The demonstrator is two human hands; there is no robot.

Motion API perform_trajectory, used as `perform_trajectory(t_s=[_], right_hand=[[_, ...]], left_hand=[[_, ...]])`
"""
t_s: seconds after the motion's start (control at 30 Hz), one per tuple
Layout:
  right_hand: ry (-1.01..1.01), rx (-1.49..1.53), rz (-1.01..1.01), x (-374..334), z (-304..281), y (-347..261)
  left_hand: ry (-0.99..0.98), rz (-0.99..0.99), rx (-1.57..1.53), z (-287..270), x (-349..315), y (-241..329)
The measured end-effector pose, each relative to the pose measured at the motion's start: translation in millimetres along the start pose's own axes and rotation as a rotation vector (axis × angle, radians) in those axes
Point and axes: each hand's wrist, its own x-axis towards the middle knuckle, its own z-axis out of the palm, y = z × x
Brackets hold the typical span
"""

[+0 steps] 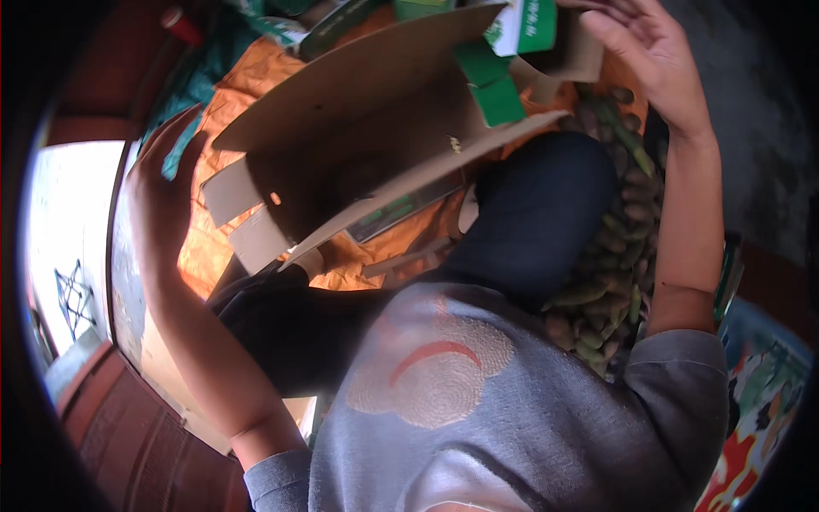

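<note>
An open cardboard box (367, 128), brown inside with green and white printed flaps, lies in front of me with its long flaps raised. Its inside is in shadow, and I cannot make out any contents. Off the box's left end hovers my left hand (162, 192), fingers apart and slightly bent, with nothing in them. My right hand (644, 55) is spread at the far right end, close to a box flap (567, 55); whether it touches the cardboard I cannot tell. A flat grey device with a green display (401, 213) shows partly beneath the box's near side.
An orange sheet (337, 271) lies under the box. To my right is a heap of brown and green oval produce (631, 213). My bent knee (546, 200) stands close to the box's near side. Dark red wooden furniture (153, 435) is at the lower left.
</note>
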Motion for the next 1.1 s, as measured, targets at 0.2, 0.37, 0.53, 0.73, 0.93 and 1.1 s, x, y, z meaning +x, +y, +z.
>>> perform_trajectory(t_s=[0.2, 0.37, 0.53, 0.73, 0.93, 1.1], right_hand=[[0.621, -0.142, 0.681, -239.3, -103.0, 155.3], [0.669, -0.068, 1.177, -435.0, -63.2, 279.3], [0.55, -0.295, 1.241, -538.9, 10.2, 357.6], [0.263, -0.478, 1.363, -513.6, 94.1, 401.2], [0.238, -0.669, 1.381, -511.1, 123.2, 392.5], [0.102, -0.699, 1.455, -479.8, 153.9, 361.0]], left_hand=[[0.125, -0.072, -0.102, -12.2, -20.4, -55.1], [0.176, -0.271, 0.065, -10.3, -29.4, -43.2], [0.125, -0.196, 0.192, 11.1, -38.6, -77.2], [0.082, -0.273, 0.279, -24.1, -76.7, -99.9], [0.096, -0.38, 0.333, -22.3, -115.2, -107.5], [0.215, -0.599, 0.202, -42.7, -146.3, -120.3]])
